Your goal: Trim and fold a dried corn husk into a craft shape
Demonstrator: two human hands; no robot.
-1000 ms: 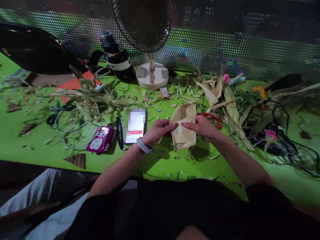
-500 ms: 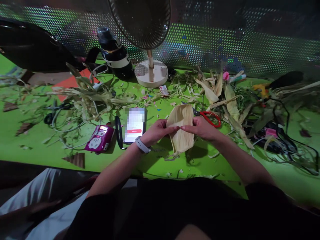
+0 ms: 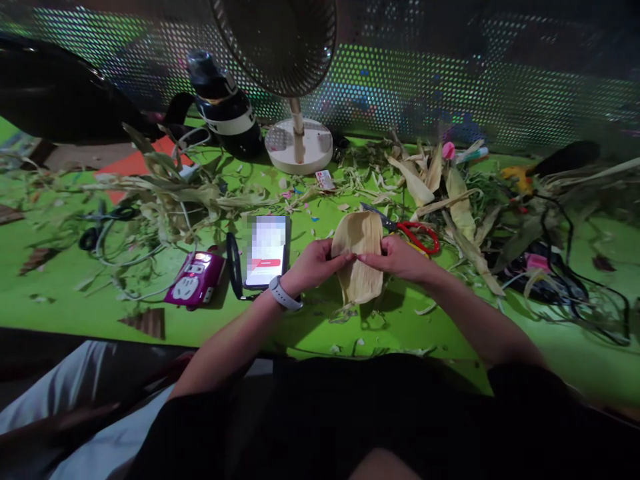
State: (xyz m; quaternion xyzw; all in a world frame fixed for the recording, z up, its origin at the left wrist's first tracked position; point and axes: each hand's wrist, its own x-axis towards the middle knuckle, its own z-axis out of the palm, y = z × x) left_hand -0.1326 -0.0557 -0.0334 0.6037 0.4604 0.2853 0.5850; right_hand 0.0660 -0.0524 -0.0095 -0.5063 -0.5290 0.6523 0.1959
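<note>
A pale dry corn husk (image 3: 361, 283) is held up between my two hands, over the green table. My left hand (image 3: 320, 261) pinches its left edge, thumb on the front face and fingers behind. On the opposite edge my right hand (image 3: 403, 259) grips it the same way, and the two thumb tips almost meet at the middle. Just behind my right hand lie scissors (image 3: 419, 237) with red handles. A lit phone (image 3: 267, 257) rests to the left of my left hand, with a black loop (image 3: 233, 265) beside it.
A purple power socket (image 3: 196, 279) with a white cable sits on the left. Heaps of dried husks (image 3: 463, 200) cover the right and back of the table (image 3: 300, 327). A fan (image 3: 299, 147) and a dark bottle (image 3: 227, 113) stand at the back. Another person's leg (image 3: 85, 393) shows lower left.
Both hands keep their pinch on the corn husk, which has tilted slightly. The whole view has shifted a little, so the table things sit slightly further left.
</note>
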